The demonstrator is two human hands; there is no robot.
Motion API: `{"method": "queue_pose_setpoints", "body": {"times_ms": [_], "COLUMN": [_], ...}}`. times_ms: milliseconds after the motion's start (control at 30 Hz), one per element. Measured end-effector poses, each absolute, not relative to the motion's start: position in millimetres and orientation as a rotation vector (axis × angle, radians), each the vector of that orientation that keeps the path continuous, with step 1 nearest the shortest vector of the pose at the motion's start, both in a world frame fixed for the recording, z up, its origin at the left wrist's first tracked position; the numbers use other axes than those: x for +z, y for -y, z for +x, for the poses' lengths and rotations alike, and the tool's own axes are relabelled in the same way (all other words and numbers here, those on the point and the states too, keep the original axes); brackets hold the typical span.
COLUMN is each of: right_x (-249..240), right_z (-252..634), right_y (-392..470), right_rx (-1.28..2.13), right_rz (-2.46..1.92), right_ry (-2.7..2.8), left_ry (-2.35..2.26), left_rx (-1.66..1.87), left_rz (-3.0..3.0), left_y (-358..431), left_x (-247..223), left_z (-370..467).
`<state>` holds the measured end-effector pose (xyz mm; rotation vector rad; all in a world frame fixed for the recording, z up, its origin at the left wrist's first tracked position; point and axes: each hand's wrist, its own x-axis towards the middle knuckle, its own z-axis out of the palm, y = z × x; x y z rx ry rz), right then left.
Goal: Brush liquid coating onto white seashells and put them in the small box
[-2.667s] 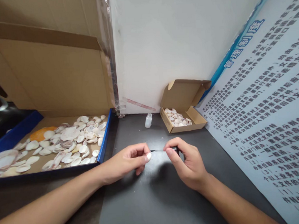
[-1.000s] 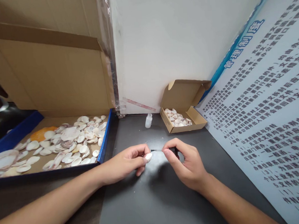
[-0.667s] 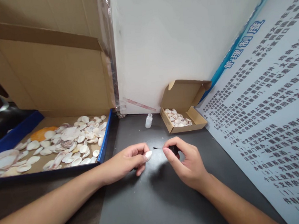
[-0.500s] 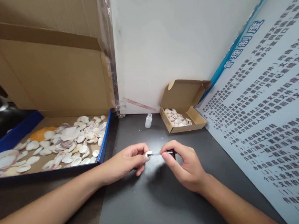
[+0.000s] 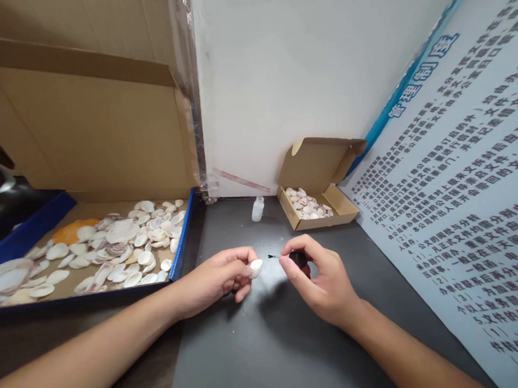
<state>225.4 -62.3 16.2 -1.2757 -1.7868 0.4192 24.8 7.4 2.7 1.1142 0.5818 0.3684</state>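
Between thumb and fingers, my left hand (image 5: 230,274) pinches a small white seashell (image 5: 256,268) by its left edge. Facing it, my right hand (image 5: 319,276) grips a small brush (image 5: 273,256) by its dark cap-like handle, mostly covered by my fingers. The dark bristle tip points left and stands a little apart from the shell. Beyond both hands, a small translucent bottle (image 5: 257,209) stands uncapped on the dark grey tabletop (image 5: 248,350).
At left lies an open blue-edged box (image 5: 182,236) with many loose shells. A small open cardboard box (image 5: 321,220) with more shells sits at the back right. A white wall panel (image 5: 277,85) rises behind, and a printed board (image 5: 472,171) leans along the right.
The brush tip has come away from the shell, moving right and slightly up with my right hand. The shell has turned in my left hand and shows more of its surface.
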Motion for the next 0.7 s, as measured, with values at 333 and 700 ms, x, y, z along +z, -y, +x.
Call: {"method": "queue_pose_setpoints", "body": {"times_ms": [333,700], "right_x": [14.4,16.8], "right_z": [225.4,226.3], "right_y": [61.8,63.4], "right_rx": [0.415,0.482], "right_rz": [-1.303,-1.165], "right_ry": [1.786,1.849], "left_ry": [-0.549,-0.568], "left_rx": [0.410,0.402], "left_rz": [1.075,1.172], "left_y": [-7.3,-6.8], "left_x": [2.7,2.8], "left_z": [25.2,26.2]}}
